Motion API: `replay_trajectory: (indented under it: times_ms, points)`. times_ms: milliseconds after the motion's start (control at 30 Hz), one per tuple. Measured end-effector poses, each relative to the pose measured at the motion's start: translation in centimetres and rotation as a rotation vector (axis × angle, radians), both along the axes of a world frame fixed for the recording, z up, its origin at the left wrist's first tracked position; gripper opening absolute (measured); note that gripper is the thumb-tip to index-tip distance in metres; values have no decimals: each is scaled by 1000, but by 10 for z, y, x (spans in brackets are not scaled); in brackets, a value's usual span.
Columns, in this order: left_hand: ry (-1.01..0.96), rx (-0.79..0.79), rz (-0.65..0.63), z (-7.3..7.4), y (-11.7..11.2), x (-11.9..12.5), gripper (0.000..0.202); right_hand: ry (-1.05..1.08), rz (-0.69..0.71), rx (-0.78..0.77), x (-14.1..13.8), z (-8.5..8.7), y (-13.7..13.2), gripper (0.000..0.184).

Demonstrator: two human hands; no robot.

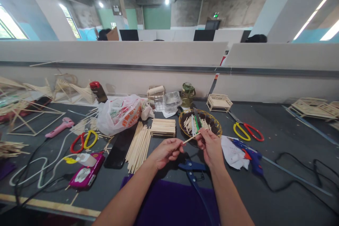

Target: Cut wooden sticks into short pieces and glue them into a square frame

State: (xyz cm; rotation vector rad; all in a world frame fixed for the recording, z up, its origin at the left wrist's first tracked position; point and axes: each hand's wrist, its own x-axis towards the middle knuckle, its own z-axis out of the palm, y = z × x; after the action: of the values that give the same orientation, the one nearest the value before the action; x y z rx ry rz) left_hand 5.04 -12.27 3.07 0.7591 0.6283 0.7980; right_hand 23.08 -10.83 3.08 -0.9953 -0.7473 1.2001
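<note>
A thin wooden stick (191, 138) spans the gap between my hands. My left hand (168, 152) pinches its lower left end. At the upper right end, the fingers of my right hand (210, 145) are closed on it. Just behind my right hand stands a woven basket (181, 123) with short stick pieces and a green-handled tool in it. Blue-handled cutters (194, 174) lie below the hands on the dark table, partly over a purple cloth (172, 203). Left of the basket is a small slatted stick model (163, 127), and beside it a bundle of long sticks (138, 148).
To the right lie a blue glue gun (254, 159) with a trailing cord, crumpled paper (234, 152) and scissors (247, 131). On the left are a phone (118, 152), a plastic bag (119, 114), a pink glue gun (59, 127), more scissors (84, 141) and a purple power strip (87, 173).
</note>
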Motion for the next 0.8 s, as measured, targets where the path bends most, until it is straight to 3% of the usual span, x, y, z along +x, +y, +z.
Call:
replay_trajectory:
  times_ms: [233,367,467,633,800]
  points:
    - [-34,-40,8,-5,1,0,16,-6,-35,20,-3,1,0,31]
    - [-170,-87,53,-4,2,1,29,50,-120,46,-1,5,-1,30]
    - [-257,-115,47,-2,3,1,32,52,-65,31,-1,7,-4,29]
    - [-200,-85,99,-5,3,1,44,-1,0,8,-5,6,-5,28]
    - [-129,15,152,-7,3,1,44,-171,-131,122,-4,2,-2,28]
